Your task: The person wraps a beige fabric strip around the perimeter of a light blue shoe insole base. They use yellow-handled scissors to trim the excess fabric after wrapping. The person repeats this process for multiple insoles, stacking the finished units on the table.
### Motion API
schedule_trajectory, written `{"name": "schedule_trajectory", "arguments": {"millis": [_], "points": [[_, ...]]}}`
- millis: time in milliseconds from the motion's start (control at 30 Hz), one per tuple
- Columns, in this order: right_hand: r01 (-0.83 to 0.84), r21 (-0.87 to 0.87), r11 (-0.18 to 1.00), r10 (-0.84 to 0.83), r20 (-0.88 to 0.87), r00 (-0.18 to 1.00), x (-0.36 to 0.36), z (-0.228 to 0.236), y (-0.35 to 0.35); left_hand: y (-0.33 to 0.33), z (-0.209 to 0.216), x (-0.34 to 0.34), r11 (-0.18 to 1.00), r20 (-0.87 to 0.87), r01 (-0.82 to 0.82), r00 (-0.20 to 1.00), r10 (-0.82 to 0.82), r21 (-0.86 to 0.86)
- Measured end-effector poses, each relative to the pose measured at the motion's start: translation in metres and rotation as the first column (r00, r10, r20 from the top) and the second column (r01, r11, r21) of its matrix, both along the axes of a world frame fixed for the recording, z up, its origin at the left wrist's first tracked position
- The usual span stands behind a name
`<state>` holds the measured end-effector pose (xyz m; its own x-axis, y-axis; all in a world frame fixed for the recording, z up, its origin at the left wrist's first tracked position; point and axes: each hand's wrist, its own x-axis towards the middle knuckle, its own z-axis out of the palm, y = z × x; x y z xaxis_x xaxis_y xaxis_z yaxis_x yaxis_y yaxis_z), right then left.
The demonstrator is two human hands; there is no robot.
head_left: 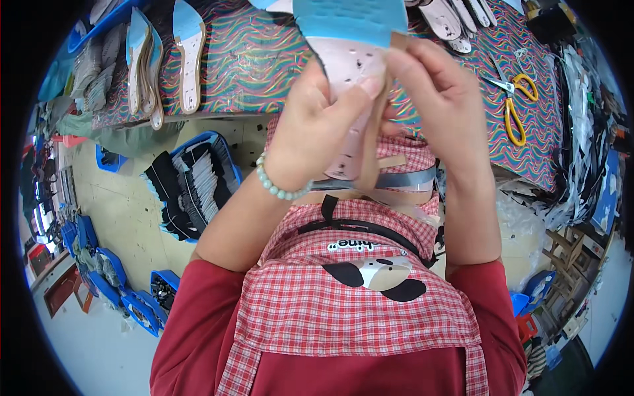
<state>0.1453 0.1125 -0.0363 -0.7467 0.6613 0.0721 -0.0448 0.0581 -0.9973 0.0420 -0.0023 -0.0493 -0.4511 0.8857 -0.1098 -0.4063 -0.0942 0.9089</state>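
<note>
Over the near edge of the table, both hands hold a shoe insole with a blue front and a pale pink, dark-speckled rear. My left hand grips its left side, the thumb lying across the pink face. A bracelet of pale green beads circles that wrist. At the insole's right edge, by the blue and pink border, my right hand pinches with thumb and forefinger. A tan layer shows along that edge, partly hidden by my fingers. Yellow-handled scissors lie on the table to the right of my right hand.
The table has a colourful wavy-patterned cover. A single insole and a bunch of insoles lie at left; more pale pieces lie at the back right. Below left, a blue basket holds black and grey pieces. Plastic strips hang at right.
</note>
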Motion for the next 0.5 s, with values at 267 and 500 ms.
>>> {"name": "schedule_trajectory", "arguments": {"millis": [267,500], "points": [[-0.091,0.323,0.942,0.110,-0.041,0.993,-0.001,0.006,0.003,-0.003,-0.012,-0.026,0.861,0.213,0.449,0.841,-0.497,0.238],[-0.220,-0.205,0.954,0.223,-0.009,0.975,0.028,-0.036,-0.010,-0.003,-0.004,-0.039,0.973,0.039,0.091,0.994,-0.102,0.213]]}}
